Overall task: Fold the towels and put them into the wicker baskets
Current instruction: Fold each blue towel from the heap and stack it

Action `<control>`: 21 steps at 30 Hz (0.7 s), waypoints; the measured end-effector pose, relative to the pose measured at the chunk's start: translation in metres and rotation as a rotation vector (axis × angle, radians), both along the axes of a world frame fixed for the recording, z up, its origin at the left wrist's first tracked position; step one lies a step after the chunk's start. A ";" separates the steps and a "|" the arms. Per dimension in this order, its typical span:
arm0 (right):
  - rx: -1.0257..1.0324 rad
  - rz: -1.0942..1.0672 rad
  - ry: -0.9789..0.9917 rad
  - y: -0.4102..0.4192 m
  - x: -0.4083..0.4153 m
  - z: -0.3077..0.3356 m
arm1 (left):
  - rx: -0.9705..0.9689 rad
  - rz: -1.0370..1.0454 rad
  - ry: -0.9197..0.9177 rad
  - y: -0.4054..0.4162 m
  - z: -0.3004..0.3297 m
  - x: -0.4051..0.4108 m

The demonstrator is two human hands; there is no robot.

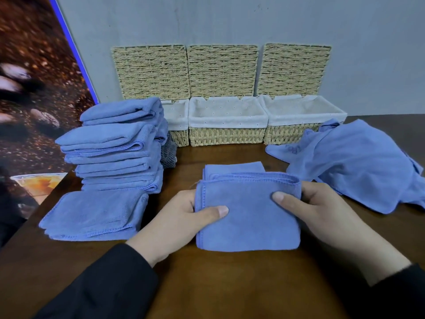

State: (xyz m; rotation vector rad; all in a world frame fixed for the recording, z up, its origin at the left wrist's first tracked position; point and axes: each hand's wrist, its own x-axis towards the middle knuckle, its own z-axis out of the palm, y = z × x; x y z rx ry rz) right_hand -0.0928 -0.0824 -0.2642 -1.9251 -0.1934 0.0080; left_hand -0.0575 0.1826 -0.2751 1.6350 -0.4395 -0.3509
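Observation:
A blue towel (249, 217) lies folded into a small square at the table's middle front. My left hand (181, 217) grips its left edge with the thumb on top. My right hand (319, 210) grips its right edge the same way. Three wicker baskets with white liners stand open at the back: the left basket (178, 120) half hidden, the middle basket (227, 134) and the right basket (289, 132), all showing nothing inside. A tall stack of folded blue towels (119, 146) rises at the left, with one folded towel (94, 215) flat in front of it.
Unfolded blue towels (358, 166) lie in a loose heap at the right. The baskets' lids (222, 70) lean open against the grey wall. A dark grey cloth (168, 155) peeks out behind the stack. The brown table (230, 284) ends at the left by a printed poster (34, 88).

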 end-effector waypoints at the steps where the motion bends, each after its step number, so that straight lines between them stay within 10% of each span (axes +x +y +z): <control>1: 0.018 -0.007 0.024 -0.001 0.006 0.000 | -0.018 0.044 0.034 -0.004 0.001 0.004; 9: -0.359 -0.139 -0.021 -0.004 0.102 -0.002 | 0.028 0.467 0.036 -0.027 0.005 0.057; 12: -0.555 -0.310 -0.070 -0.013 0.123 -0.026 | 0.378 0.601 -0.224 -0.026 -0.011 0.072; 17: -0.446 -0.242 -0.401 -0.012 0.093 -0.001 | 0.527 0.357 -0.596 -0.025 -0.019 0.064; 21: -0.647 0.140 -0.145 0.000 0.079 -0.012 | 0.789 0.083 -0.576 -0.030 -0.022 0.062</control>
